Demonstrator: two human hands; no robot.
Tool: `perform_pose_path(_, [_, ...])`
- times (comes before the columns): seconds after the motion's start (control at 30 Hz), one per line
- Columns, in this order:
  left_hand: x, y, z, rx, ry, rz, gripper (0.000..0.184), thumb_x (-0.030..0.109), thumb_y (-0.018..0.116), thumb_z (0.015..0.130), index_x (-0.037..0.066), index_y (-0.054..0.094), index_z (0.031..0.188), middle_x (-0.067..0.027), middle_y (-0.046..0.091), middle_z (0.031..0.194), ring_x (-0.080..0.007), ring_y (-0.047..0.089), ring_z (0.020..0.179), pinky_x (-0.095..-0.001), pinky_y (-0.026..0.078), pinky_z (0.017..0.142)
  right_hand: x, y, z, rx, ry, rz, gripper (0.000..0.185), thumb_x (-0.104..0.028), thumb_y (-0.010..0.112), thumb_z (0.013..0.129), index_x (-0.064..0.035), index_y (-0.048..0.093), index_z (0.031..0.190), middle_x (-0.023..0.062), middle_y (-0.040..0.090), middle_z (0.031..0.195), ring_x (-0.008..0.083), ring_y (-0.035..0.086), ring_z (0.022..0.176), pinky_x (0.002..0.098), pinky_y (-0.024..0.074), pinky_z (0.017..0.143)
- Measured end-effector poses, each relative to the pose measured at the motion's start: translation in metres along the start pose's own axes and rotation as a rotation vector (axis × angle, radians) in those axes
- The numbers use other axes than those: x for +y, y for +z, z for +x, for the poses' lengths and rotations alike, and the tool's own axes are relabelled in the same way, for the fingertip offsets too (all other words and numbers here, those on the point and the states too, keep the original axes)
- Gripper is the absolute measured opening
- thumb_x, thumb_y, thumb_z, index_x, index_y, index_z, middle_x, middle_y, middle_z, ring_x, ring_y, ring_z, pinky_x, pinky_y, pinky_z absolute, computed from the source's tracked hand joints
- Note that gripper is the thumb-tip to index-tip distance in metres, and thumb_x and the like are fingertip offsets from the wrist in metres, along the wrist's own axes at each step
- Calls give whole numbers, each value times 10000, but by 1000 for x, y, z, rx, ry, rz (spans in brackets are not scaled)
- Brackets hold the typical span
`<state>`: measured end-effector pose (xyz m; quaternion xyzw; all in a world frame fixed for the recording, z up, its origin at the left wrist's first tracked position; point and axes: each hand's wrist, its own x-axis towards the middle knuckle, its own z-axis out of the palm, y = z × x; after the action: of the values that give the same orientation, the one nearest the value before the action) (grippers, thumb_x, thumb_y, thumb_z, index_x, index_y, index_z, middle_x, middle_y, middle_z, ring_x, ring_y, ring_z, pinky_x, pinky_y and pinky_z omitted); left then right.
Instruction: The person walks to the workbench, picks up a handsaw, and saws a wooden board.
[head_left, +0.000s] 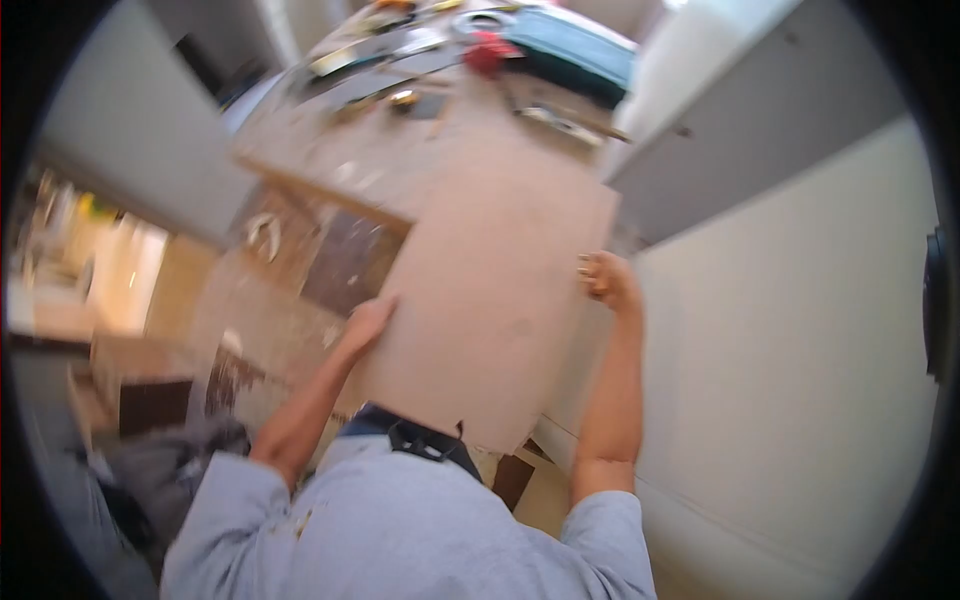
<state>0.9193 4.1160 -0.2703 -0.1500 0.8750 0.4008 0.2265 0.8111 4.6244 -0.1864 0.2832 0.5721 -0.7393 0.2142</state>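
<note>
A pale, flat wooden board (490,300) stretches from my waist to the workbench, its far end over the bench top. My left hand (372,322) grips the board's left edge, with the fingers partly hidden beneath it. At the right edge, my right hand (612,280) is closed with curled fingers. Small yellowish spots show at its fingertips; blur hides what they are and whether this hand grips the board.
The workbench (300,140) carries a teal case (570,50), a red object (488,54), a tape roll (484,22) and several blurred tools. A white panel (780,370) stands close on my right. Wood pieces (150,385) lie low on the left.
</note>
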Motion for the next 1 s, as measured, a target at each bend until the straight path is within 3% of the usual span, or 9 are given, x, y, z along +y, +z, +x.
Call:
perform_pose_path(0.07, [-2, 2, 9, 65, 189, -28, 744, 640, 423, 1024, -15, 748, 1162, -308, 718, 1183, -463, 678, 1163, -521, 505, 985, -14, 17, -20, -46, -3, -45, 231, -266, 517, 1045, -86, 647, 1108, -8, 625, 810, 66, 525, 533, 211, 439, 454])
perform_pose_path(0.2, [38, -9, 26, -109, -159, -203, 768, 635, 478, 1003, -59, 716, 1228, -305, 702, 1261, -444, 678, 1196, -508, 504, 1019, -49, 29, -11, 162, 31, -97, 239, -273, 504, 1049, -88, 642, 1111, 6, 644, 775, 78, 568, 536, 249, 517, 507])
perform_pose_path(0.37, [70, -10, 41, 1, -187, -166, 753, 617, 499, 1005, -64, 690, 1264, -307, 685, 1294, -441, 644, 1256, -509, 494, 1046, -72, 25, 19, 267, 82, -111, 282, -309, 498, 1066, -72, 637, 1130, -25, 597, 680, 82, 531, 490, 254, 520, 520])
perform_pose_path(0.43, [62, -8, 57, 0, -127, -204, 723, 589, 527, 1010, -71, 676, 1267, -297, 699, 1260, -427, 658, 1232, -499, 508, 1025, -76, 12, 28, 133, 135, -115, 402, -472, 512, 1079, -90, 636, 1095, -4, 625, 741, 94, 570, 532, 277, 502, 520])
perform_pose_path(0.5, [49, -12, 62, -113, -16, -265, 672, 549, 563, 1016, -71, 668, 1254, -244, 720, 1192, -345, 694, 1110, -467, 539, 947, -69, -1, 30, -70, 132, 71, 654, -679, 438, 1056, -73, 649, 1179, 31, 672, 816, 115, 616, 609, 297, 535, 590])
perform_pose_path(0.57, [57, -24, 53, -220, -16, -422, 611, 516, 588, 1021, -57, 673, 1214, -165, 718, 1110, -233, 684, 972, -434, 562, 833, -70, 10, -7, 40, 102, 0, 835, -805, 281, 1023, -71, 630, 1216, 85, 680, 912, 163, 636, 730, 338, 541, 709])
perform_pose_path(0.7, [34, -12, 80, -265, 84, -317, 639, 536, 549, 1044, -83, 643, 1169, -198, 700, 1089, -257, 662, 996, -425, 523, 894, -18, -21, -9, 461, -9, 55, 853, -808, 294, 1017, -53, 595, 1278, 116, 712, 986, 252, 674, 887, 538, 497, 976])
perform_pose_path(0.9, [24, 4, 90, -301, 193, -407, 647, 545, 470, 1076, -75, 621, 1180, -168, 674, 1070, -252, 624, 979, -425, 505, 893, 154, -44, -20, 730, -49, -296, 681, -674, 460, 1053, -43, 630, 1247, 54, 639, 909, 179, 559, 747, 387, 459, 549])
perform_pose_path(1.0, [43, -10, 82, -328, 56, -412, 611, 505, 457, 1101, -56, 598, 1298, -120, 681, 1162, -228, 634, 1055, -403, 504, 969, 199, -2, -47, 565, -38, -114, 659, -595, 465, 1087, -6, 634, 1330, 100, 689, 1103, 193, 620, 858, 375, 490, 636])
